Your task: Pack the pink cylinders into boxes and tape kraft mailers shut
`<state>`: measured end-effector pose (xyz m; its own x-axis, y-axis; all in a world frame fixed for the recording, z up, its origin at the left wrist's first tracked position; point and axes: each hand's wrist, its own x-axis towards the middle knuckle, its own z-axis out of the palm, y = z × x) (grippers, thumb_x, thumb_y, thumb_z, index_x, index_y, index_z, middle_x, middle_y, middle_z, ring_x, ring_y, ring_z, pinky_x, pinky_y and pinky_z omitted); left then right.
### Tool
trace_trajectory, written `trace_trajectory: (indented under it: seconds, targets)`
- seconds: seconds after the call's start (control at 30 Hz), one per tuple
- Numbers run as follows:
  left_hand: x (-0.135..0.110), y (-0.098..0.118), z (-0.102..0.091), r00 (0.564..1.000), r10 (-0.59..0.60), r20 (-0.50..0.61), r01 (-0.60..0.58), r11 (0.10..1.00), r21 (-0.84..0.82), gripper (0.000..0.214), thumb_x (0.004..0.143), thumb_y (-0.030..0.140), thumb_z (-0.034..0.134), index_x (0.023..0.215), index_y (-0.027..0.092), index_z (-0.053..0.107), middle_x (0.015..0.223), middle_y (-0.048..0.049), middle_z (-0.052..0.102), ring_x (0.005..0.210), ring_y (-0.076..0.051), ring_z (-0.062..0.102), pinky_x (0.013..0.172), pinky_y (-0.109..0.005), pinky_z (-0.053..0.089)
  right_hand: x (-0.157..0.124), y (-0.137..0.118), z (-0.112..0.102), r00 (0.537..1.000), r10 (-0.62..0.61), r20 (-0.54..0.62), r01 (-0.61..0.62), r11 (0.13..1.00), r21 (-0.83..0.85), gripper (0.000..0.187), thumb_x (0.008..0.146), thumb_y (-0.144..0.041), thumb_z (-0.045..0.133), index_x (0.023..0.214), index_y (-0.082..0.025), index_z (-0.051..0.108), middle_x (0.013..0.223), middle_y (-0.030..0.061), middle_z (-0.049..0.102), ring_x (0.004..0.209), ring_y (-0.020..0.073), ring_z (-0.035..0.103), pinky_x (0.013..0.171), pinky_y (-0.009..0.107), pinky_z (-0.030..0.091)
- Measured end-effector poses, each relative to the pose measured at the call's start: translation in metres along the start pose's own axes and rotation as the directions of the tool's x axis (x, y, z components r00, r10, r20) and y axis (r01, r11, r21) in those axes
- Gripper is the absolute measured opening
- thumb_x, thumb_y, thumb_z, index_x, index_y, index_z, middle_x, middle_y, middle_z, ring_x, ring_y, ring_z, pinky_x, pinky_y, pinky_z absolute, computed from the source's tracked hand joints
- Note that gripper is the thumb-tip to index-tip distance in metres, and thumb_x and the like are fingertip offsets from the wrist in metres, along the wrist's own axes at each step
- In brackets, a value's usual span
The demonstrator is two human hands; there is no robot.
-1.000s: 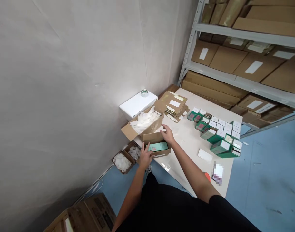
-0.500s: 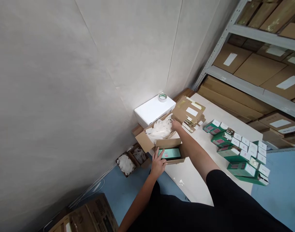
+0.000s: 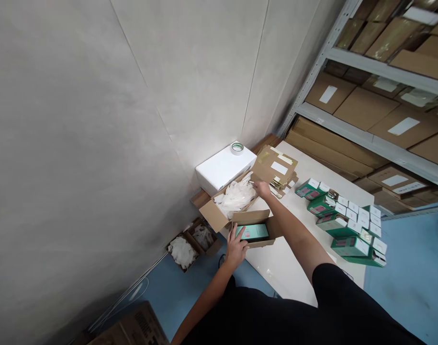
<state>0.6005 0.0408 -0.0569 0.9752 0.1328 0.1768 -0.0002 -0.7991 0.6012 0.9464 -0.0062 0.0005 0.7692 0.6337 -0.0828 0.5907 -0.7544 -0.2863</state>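
The left hand [image 3: 236,250] is staying open, fingers spread against a green box [image 3: 249,232] lying inside a small cardboard box [image 3: 249,216]. The right hand [image 3: 262,189] is touching white packing [image 3: 236,197] in a larger carton [image 3: 214,215], though its grip is hard to tell.

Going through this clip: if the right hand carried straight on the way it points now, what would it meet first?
The right hand points up and left, so it would probably meet the white crumpled packing in the open cardboard box first. Its fingers look very close to the packing, but depth is hard to judge.
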Motion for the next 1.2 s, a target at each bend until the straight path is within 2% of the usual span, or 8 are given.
trace_trajectory:
  seconds: [0.17,0.37,0.5,0.67,0.8,1.0,1.1,1.2]
  targets:
    - [0.006,0.006,0.001,1.0,0.01,0.023,-0.01,1.0,0.016,0.008,0.086,0.023,0.072,0.08,0.023,0.077,0.162,-0.0035,0.046,0.158,-0.043,0.018,0.12,-0.07,0.031,-0.027,0.004,-0.01,0.986,0.046,-0.16,-0.02,0.987,0.158,0.031,0.091,-0.017,0.056,0.111,-0.02,0.079,0.116,0.011,0.078,0.11,0.028,0.071,0.098,0.035,0.052]
    - [0.01,0.032,0.01,1.0,0.007,0.03,-0.009,0.998,0.062,0.014,0.09,0.026,0.068,0.08,0.024,0.078,0.163,-0.0034,0.044,0.159,-0.043,0.015,0.123,-0.069,0.028,-0.084,0.025,-0.032,0.928,0.106,-0.358,0.051,0.913,0.404,0.025,0.086,-0.016,0.056,0.097,-0.02,0.078,0.104,0.0096,0.079,0.098,0.0259,0.071,0.093,0.035,0.054]
    - [0.006,0.059,0.022,0.998,0.017,0.067,-0.023,0.996,0.089,0.015,0.091,0.029,0.066,0.083,0.025,0.079,0.163,-0.0014,0.044,0.159,-0.043,0.015,0.122,-0.069,0.029,-0.141,0.05,-0.05,0.871,0.19,-0.452,0.088,0.846,0.526,0.016,0.086,-0.022,0.059,0.089,-0.021,0.075,0.096,0.0078,0.077,0.093,0.0251,0.071,0.09,0.036,0.056]
    - [-0.002,0.095,0.046,0.987,0.074,0.139,-0.092,0.988,0.125,0.012,0.089,0.03,0.07,0.083,0.024,0.079,0.163,-0.0029,0.044,0.159,-0.044,0.015,0.12,-0.064,0.034,-0.238,0.084,-0.057,0.793,0.311,-0.524,0.068,0.809,0.584,0.016,0.088,-0.026,0.058,0.093,-0.024,0.073,0.1,0.0078,0.074,0.101,0.0267,0.068,0.094,0.039,0.055]
    - [-0.002,0.12,0.065,0.97,0.118,0.214,-0.144,0.983,0.111,0.01,0.086,0.031,0.073,0.088,0.024,0.08,0.165,-0.0018,0.041,0.159,-0.043,0.013,0.122,-0.063,0.033,-0.32,0.095,-0.032,0.734,0.414,-0.539,0.005,0.79,0.613,0.023,0.091,-0.027,0.053,0.102,-0.026,0.074,0.111,0.0089,0.073,0.113,0.028,0.066,0.104,0.043,0.052]
    - [0.014,0.139,0.087,0.921,0.227,0.315,-0.26,0.963,0.066,0.012,0.088,0.032,0.071,0.091,0.025,0.081,0.169,0.001,0.035,0.16,-0.04,0.01,0.124,-0.059,0.029,-0.398,0.091,0.028,0.888,0.381,-0.256,-0.115,0.723,0.681,0.028,0.081,-0.033,0.075,0.109,-0.028,0.078,0.132,0.0082,0.07,0.133,0.0322,0.058,0.117,0.051,0.044]
    - [0.028,0.139,0.097,0.884,0.306,0.354,-0.339,0.94,0.034,0.013,0.089,0.031,0.07,0.093,0.026,0.082,0.169,0.0029,0.033,0.16,-0.04,0.009,0.125,-0.058,0.029,-0.421,0.092,0.046,0.836,0.471,-0.28,-0.151,0.69,0.707,0.041,0.08,-0.037,0.077,0.119,-0.027,0.076,0.143,0.0094,0.065,0.143,0.0331,0.05,0.121,0.054,0.039]
    - [0.048,0.135,0.11,0.827,0.384,0.411,-0.421,0.907,0.0,0.013,0.089,0.03,0.071,0.094,0.026,0.082,0.169,0.0018,0.034,0.16,-0.04,0.009,0.125,-0.059,0.029,-0.438,0.097,0.056,0.71,0.609,-0.353,-0.215,0.665,0.716,0.041,0.084,-0.038,0.071,0.123,-0.026,0.074,0.145,0.0107,0.063,0.141,0.0318,0.052,0.121,0.053,0.039]
